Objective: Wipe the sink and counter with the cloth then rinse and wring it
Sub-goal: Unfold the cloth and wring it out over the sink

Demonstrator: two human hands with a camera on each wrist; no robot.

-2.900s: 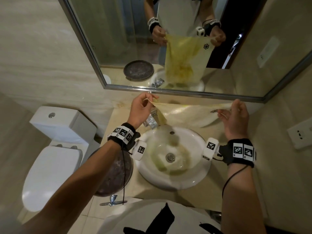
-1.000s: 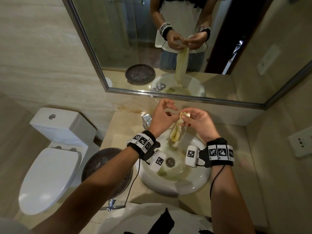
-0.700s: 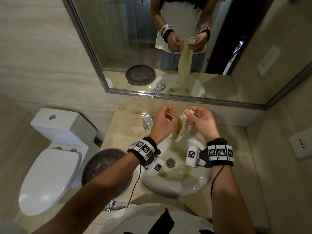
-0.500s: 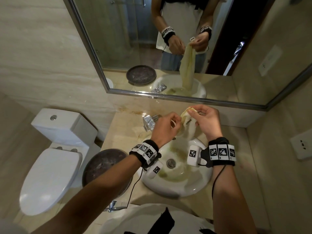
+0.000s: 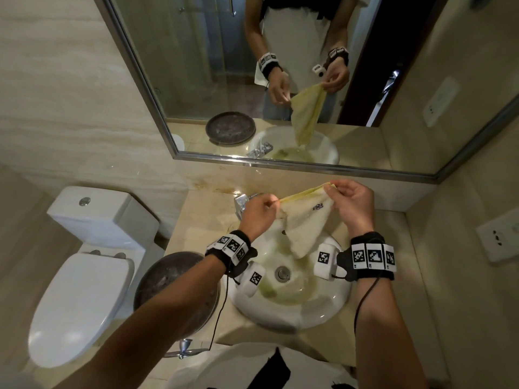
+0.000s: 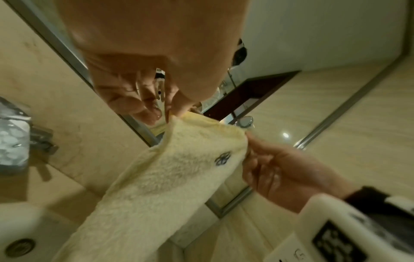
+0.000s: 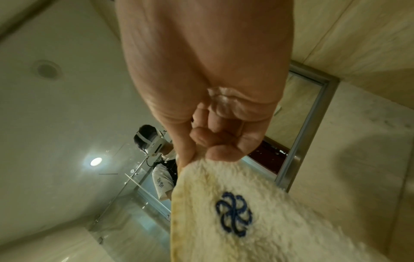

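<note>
A pale yellow cloth (image 5: 302, 223) with a small blue emblem (image 7: 234, 213) hangs over the white round sink (image 5: 289, 307). My left hand (image 5: 259, 211) pinches its left top corner and my right hand (image 5: 351, 203) pinches the right top corner, so the top edge is stretched between them. In the left wrist view the cloth (image 6: 156, 177) droops from thumb and fingers toward the drain (image 6: 20, 247). The basin holds yellowish stains around the drain (image 5: 281, 272). A beige counter (image 5: 205, 220) surrounds the sink.
A chrome faucet (image 5: 243, 202) stands behind the sink at the left. A dark round bin lid (image 5: 174, 287) sits left of the counter, with a white toilet (image 5: 84, 270) beyond it. A mirror (image 5: 280, 80) runs above; a wall socket (image 5: 497, 240) is at right.
The cloth was bunched between both hands close together over the sink. My hands have moved apart and drawn the top edge out, so the cloth now hangs spread.
</note>
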